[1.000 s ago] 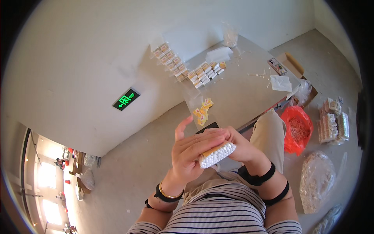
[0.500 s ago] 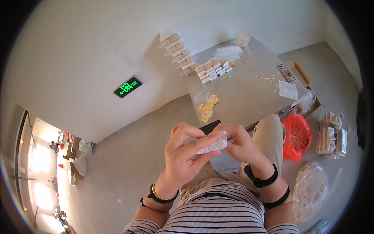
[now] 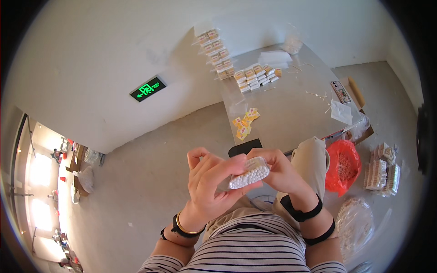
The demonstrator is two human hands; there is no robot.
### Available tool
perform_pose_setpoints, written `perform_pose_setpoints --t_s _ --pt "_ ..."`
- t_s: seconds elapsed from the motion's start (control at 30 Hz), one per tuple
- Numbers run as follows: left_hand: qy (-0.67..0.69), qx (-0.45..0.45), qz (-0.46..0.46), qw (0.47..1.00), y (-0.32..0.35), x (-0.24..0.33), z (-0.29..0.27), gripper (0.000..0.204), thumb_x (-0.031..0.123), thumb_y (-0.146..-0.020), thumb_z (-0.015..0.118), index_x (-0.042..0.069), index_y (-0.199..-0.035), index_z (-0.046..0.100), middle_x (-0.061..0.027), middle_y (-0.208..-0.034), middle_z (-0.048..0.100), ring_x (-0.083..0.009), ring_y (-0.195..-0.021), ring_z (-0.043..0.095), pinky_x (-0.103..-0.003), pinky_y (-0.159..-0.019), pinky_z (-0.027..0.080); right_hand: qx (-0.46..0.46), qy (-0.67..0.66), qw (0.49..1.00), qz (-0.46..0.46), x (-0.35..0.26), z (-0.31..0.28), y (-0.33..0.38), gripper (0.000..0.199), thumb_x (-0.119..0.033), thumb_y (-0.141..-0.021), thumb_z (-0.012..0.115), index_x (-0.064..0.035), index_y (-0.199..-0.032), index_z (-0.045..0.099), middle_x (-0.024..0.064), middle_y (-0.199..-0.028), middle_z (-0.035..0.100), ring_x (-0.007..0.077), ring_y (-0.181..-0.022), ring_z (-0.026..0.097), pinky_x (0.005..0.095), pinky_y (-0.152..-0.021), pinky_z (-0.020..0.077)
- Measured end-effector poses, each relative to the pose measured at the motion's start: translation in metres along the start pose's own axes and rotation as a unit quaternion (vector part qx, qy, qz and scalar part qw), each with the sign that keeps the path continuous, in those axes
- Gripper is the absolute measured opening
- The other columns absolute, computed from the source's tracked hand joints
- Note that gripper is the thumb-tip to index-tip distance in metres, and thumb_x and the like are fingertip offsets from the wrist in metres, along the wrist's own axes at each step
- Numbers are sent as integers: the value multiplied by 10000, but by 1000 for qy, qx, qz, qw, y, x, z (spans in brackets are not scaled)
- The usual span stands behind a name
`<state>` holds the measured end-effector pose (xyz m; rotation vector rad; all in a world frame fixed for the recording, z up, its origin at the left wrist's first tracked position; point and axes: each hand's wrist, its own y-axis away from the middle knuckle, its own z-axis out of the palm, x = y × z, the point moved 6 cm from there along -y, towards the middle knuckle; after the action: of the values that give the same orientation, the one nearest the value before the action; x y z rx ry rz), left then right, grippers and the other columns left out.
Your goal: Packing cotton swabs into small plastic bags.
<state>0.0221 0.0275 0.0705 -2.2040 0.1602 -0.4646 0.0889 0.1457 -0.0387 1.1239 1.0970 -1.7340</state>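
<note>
A clear plastic pack of cotton swabs (image 3: 250,177) is held in front of my body, its many round white tips facing up toward me. My left hand (image 3: 207,182) grips the pack from the left, index finger along the top and thumb below. At the pack's right end, the fingers of my right hand (image 3: 280,170) close on it; their tips are partly hidden behind the pack. Beyond my hands, yellow and white cards (image 3: 246,123) lie scattered on the near left corner of the grey table (image 3: 291,104).
Swab packs (image 3: 256,76) are stacked on the table, with more rows (image 3: 216,52) along its left edge. A phone (image 3: 340,92), loose swabs and a white sheet (image 3: 341,112) lie at the right. On the floor are a red bag (image 3: 342,166), bundled packs (image 3: 382,170) and a clear bag (image 3: 355,223).
The pack has tilted so more of its swab tips show. My left fingers have shifted and spread a little along it, while my right hand stays at its right end.
</note>
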Motion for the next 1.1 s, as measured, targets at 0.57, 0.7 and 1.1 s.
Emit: perform_pose_setpoints --t_s 0.57,0.7,1.1 --pt "17 -23 -50 998 6 -20 -8 309 254 -725 870 131 -952 701 -29 -981 772 -131 -851 721 -320 -802 367 55 -27 998 -13 3 6 -16 223 -7 -875 639 8 -1082 719 76 -1032 703 133 -960 649 276 -862 494" --pt "55 2 -82 995 0 -20 -6 371 240 -719 879 117 -1003 674 -24 -998 770 -127 -858 720 -318 -802 369 76 -50 996 -15 6 5 -15 218 -8 -876 639 1 -1079 719 51 -1013 700 125 -943 643 271 -846 492" --pt "65 23 -123 990 6 -49 -8 444 108 -811 817 35 -1181 582 -103 -1024 740 -156 -898 715 -300 -808 464 100 -27 995 6 12 -3 -18 111 0 -915 650 2 -1010 708 39 -955 689 124 -904 627 284 -851 484"
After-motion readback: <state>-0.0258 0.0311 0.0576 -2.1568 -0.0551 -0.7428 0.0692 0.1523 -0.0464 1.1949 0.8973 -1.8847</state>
